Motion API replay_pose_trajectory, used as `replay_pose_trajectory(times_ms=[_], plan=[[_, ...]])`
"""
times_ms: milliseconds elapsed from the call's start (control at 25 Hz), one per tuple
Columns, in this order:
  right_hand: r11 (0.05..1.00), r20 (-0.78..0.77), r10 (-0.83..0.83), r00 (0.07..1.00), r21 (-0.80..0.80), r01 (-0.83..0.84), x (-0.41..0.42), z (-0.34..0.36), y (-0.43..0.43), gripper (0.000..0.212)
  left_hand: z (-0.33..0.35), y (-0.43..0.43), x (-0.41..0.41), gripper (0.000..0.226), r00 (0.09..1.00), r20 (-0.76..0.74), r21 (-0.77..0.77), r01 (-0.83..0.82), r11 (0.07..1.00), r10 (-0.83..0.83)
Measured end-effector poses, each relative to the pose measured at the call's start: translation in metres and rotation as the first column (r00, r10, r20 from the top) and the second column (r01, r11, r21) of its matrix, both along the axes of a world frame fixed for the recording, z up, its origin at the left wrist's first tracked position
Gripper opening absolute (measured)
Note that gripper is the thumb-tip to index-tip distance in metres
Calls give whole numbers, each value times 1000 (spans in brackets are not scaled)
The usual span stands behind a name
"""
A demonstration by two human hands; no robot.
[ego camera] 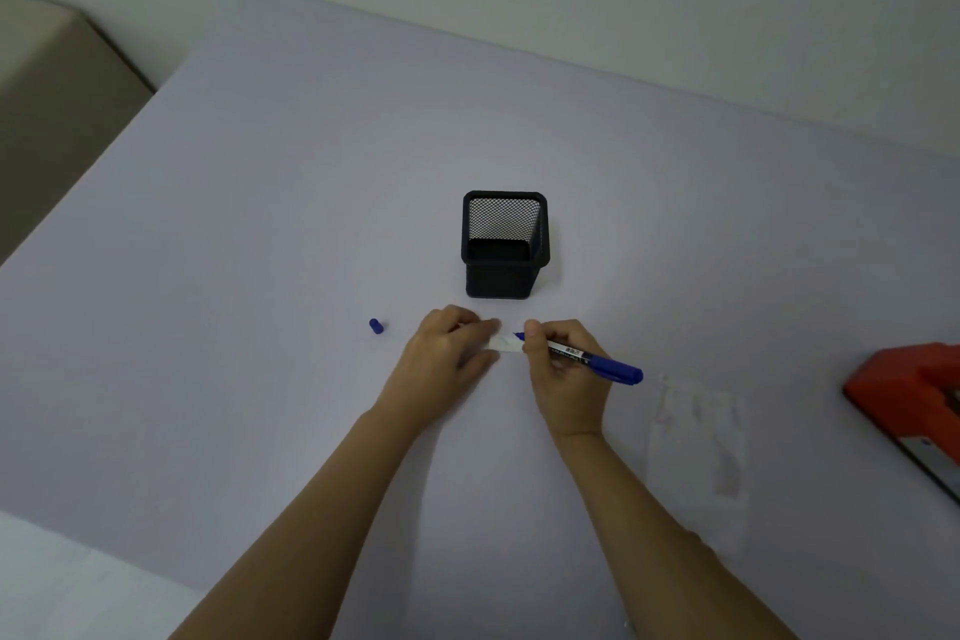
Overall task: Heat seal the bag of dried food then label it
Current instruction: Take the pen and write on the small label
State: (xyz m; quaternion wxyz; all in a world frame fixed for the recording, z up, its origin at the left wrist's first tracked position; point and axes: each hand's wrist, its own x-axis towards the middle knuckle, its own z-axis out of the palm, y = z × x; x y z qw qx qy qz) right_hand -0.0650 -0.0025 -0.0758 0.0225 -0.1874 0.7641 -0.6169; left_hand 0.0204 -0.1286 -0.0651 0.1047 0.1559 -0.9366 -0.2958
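— Supporting surface?

— One table [260, 224], plain pale lilac top, its far edge close to a light wall.

— Items resting on it?

— Five. A black mesh pen holder [505, 250] stands upright near the middle. A blue pen cap [376, 326] lies alone to its front left. A small white label [505, 343] lies flat just in front of the holder, its left end under the left hand [449, 353]. A clear bag [698, 437] lies flat to the right, well apart from the label. A red heat sealer [914, 395] sits at the right edge, cut off by the frame.
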Motion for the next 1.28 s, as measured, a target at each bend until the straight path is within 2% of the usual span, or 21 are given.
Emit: replay_pose_trajectory(times_ms=[200,440,560,680,880,1040,1280], plan=[[1000,-34,9,999,23,-9,-1,-6,-1,38,-6,-6,-5,30,999,-7,-17,42,999,-42],[999,-75,-37,996,28,39,0,-3,-5,39,-15,2,2,32,990,-109,-199,64,978,-87],[1000,-87,-12,996,15,14,-3,-4,-7,48,-17,5,0,27,982,-152,-260,67,963,-109],[1000,-112,16,994,22,-14,-2,-8,-8,55,-16,6,-3,26,983,-164,-235,44,971,-84],[996,-114,25,993,87,-15,-3,-10,-8,41,-16,12,-7,24,981,-186,-221,8,975,-50],[994,-126,39,991,104,-26,-3,-10,-8,39,-19,13,-6,22,987,-162,-172,-37,984,9],[990,-144,76,987,128,-58,-2,-11,-10,41,-24,14,-4,19,984,-180,-199,-51,979,15]])
